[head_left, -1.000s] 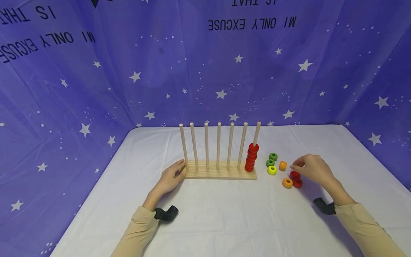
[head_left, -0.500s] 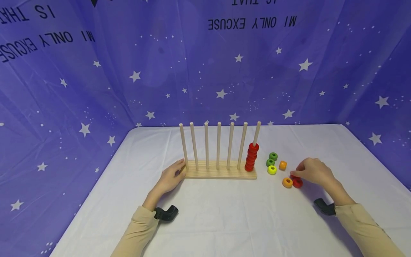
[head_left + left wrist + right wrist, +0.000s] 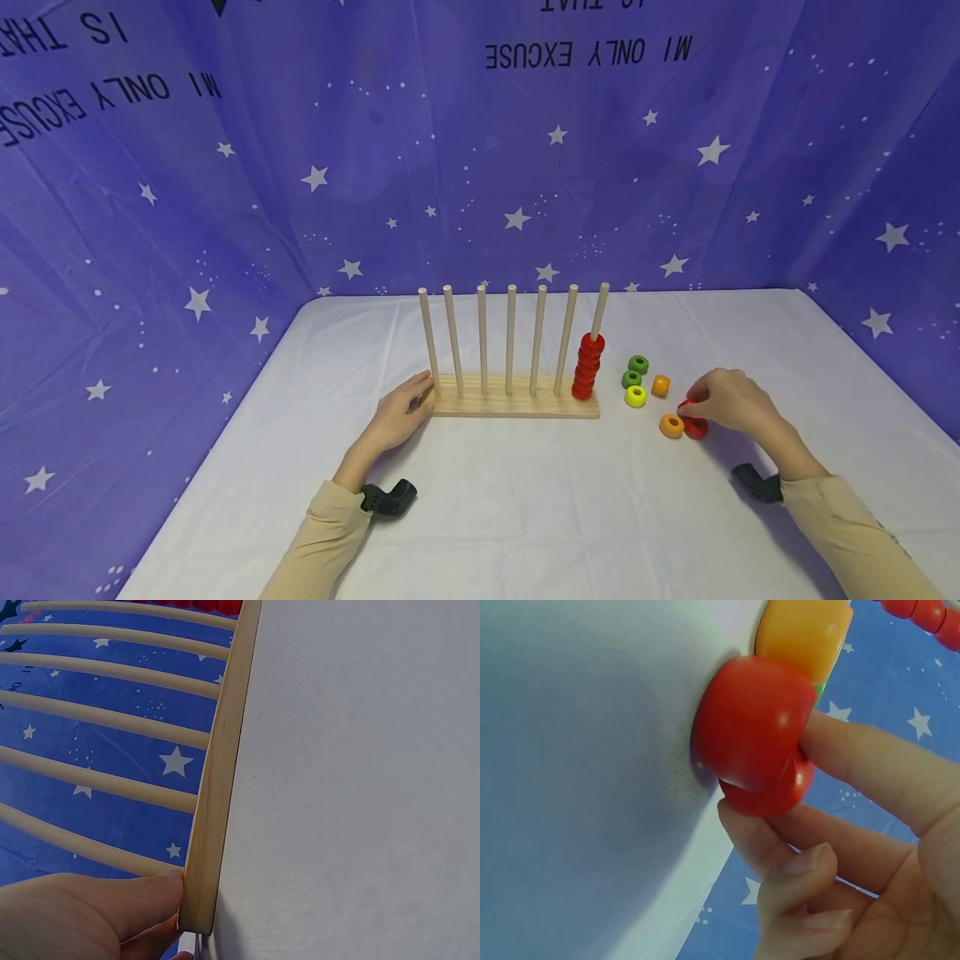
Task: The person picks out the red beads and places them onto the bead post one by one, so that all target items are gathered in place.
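Note:
A wooden peg rack (image 3: 517,407) stands at mid table, with a stack of red beads (image 3: 587,367) on its rightmost peg. At the rack's left end my left hand (image 3: 399,414) grips the base, the thumb (image 3: 146,904) lying along it near the first peg. My right hand (image 3: 733,402) pinches a red bead (image 3: 776,796) between thumb and fingertips. A second red bead (image 3: 750,720) lies right beside it, nearer the wrist camera, and partly covers the pinched one there. Touching that second bead's left is an orange bead (image 3: 671,426).
Between rack and right hand lie two green beads (image 3: 638,364), a yellow bead (image 3: 635,397) and another orange bead (image 3: 661,385). White cloth covers the table (image 3: 525,508). A blue star-printed curtain (image 3: 480,167) hangs behind and at both sides.
My right hand has come down and slightly nearer from above the red beads, and its fingers now pinch one of them. The left hand and the rack have stayed in place.

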`<state>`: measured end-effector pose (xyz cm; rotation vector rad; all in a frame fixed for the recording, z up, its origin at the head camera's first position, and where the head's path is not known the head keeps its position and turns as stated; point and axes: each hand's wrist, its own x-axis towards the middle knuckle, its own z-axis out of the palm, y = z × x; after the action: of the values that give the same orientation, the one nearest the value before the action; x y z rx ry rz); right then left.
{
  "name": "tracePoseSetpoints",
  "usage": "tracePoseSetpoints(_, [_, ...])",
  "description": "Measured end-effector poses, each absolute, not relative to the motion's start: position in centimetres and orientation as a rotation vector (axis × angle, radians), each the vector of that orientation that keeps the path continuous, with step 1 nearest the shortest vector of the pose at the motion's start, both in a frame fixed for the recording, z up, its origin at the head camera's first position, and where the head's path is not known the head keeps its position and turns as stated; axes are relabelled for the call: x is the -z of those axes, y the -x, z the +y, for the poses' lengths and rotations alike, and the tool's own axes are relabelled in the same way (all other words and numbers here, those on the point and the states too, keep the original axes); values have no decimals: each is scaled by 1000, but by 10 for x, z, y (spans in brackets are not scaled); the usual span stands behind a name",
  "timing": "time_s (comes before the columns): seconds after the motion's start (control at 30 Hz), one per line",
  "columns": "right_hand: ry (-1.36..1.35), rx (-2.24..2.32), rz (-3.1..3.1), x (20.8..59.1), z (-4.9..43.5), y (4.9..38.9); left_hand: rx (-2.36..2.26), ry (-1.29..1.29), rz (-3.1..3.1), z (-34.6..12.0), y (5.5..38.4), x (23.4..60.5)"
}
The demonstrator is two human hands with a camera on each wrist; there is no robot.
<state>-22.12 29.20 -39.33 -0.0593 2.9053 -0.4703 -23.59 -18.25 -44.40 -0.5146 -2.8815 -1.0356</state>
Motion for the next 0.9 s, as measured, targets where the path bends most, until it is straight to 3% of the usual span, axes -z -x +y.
tracePoseSetpoints(0.9, [182,502,3038,393,290,219,1060,500,-2885,-182,235,443])
